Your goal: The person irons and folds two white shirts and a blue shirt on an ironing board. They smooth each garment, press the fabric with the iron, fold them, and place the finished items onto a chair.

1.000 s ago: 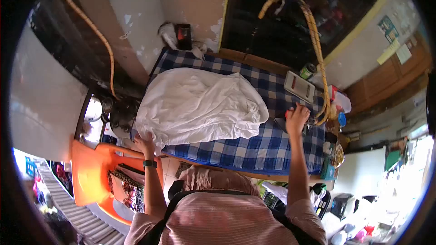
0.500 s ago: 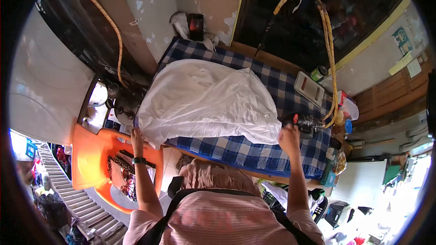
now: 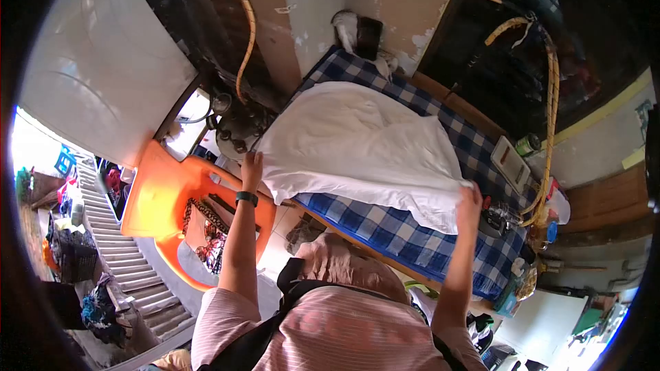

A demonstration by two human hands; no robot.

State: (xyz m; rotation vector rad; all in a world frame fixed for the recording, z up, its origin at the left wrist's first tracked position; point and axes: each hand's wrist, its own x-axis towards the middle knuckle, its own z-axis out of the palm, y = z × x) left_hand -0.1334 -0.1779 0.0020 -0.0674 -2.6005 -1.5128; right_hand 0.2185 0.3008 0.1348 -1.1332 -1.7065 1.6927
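Note:
A large white cloth lies spread and slightly rumpled over a table covered with a blue-and-white checked cloth. My left hand pinches its near left corner, beside the orange chair. At the near right corner, my right hand grips the edge, with part of the cloth hanging below the fingers. The near edge stretches between both hands. Just right of my right hand sits a dark appliance, perhaps an iron, partly hidden by the hand.
An orange chair with a patterned bag on it stands at the left. A tray and a green can sit at the table's right end. A yellow-wrapped cord hangs there. Shutter-like slats lie at lower left.
The view has turned, so the table sits further right and tilted. Both hands still hold the cloth; its near right corner now hangs lower beneath my right hand.

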